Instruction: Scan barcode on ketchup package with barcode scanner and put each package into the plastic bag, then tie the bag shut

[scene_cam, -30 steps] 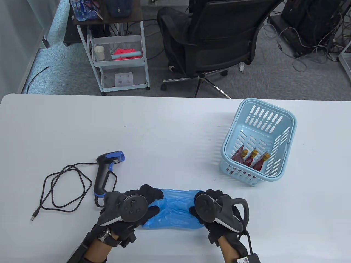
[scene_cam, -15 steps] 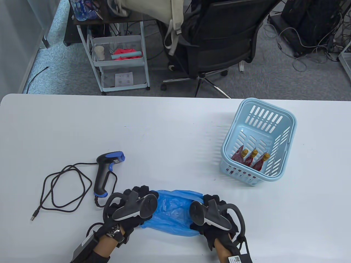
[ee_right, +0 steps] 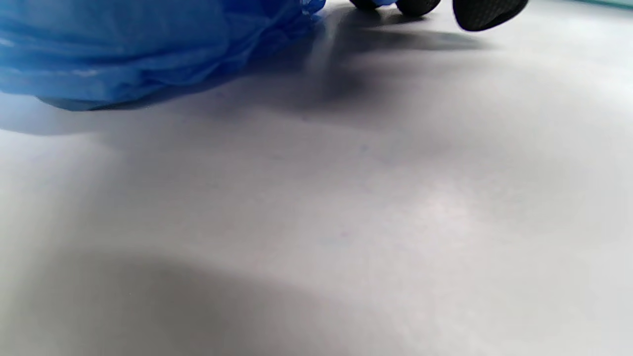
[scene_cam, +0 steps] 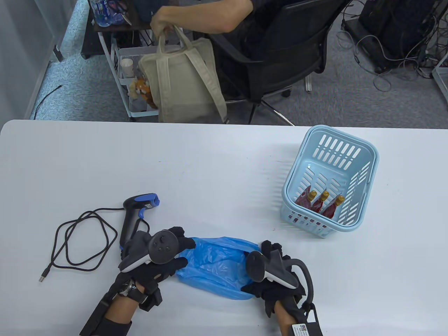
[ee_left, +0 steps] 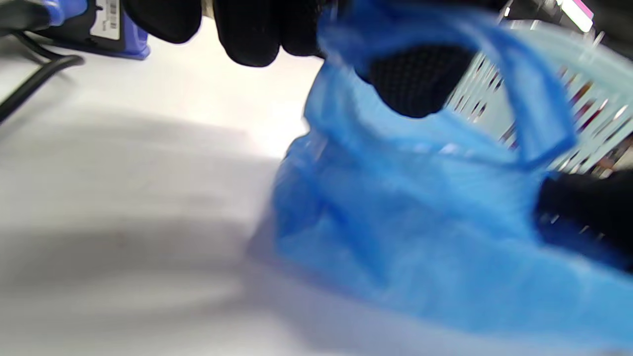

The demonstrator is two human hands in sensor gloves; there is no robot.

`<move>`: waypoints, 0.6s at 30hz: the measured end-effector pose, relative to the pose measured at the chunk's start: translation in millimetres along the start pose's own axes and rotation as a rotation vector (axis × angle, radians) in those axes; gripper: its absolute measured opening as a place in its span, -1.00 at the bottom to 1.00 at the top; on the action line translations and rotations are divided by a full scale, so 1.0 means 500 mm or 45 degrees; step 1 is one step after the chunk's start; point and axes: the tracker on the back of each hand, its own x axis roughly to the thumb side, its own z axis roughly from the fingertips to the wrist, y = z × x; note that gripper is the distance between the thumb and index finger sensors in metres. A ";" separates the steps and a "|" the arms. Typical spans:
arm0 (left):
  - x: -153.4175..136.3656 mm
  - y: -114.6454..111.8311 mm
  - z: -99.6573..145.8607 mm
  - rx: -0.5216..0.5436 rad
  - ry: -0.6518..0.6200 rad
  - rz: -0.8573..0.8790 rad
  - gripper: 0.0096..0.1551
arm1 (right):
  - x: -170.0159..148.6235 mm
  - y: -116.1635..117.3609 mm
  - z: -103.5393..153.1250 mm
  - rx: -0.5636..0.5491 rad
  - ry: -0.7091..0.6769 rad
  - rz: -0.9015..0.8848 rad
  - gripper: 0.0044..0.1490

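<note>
Table view, grip: I am watching my left hand (scene_cam: pixel 164 257) pinching the left rim of the blue plastic bag (scene_cam: pixel 213 267), and my right hand (scene_cam: pixel 271 271) gripping its right rim; the bag is sagging between them at the table's 6 o'clock edge.
Left wrist view, fingers: my gloved fingers (ee_left: pixel 247 29) are curling over the bag's top edge, with one fingertip (ee_left: pixel 418 79) pressing inside the blue film; the picture is blurring.
Right wrist view, bag: the crumpled bag (ee_right: pixel 148 49) is lying at 10 o'clock on the table (ee_right: pixel 346 222); only fingertips (ee_right: pixel 487 12) are showing at the top, so I cannot tell the hold from here.
Scanner: the barcode scanner (scene_cam: pixel 134 217) is lying just at 11 o'clock of my left hand, its cable (scene_cam: pixel 80 241) looping out toward 9 o'clock.
Packages: three ketchup packages (scene_cam: pixel 320 204) are leaning together inside the light-blue basket (scene_cam: pixel 367 150), well apart from the bag at 2 o'clock.
Beyond the table: a person's arm (scene_cam: pixel 199 17) is holding a beige tote bag (scene_cam: pixel 185 87) at 12 o'clock, beside an office chair (scene_cam: pixel 287 52).
</note>
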 end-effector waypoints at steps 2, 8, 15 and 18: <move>0.003 0.019 0.009 0.044 -0.021 0.040 -0.39 | 0.002 -0.001 0.000 0.000 -0.002 0.005 0.34; 0.044 0.068 0.047 0.234 -0.079 -0.043 -0.49 | 0.007 -0.001 -0.001 0.006 0.000 0.014 0.34; 0.155 0.009 0.053 0.291 -0.237 -0.382 -0.54 | 0.026 0.001 0.001 0.011 -0.028 0.051 0.34; 0.179 -0.059 0.031 0.109 -0.270 -0.591 -0.55 | 0.035 0.002 0.002 0.012 -0.044 0.057 0.34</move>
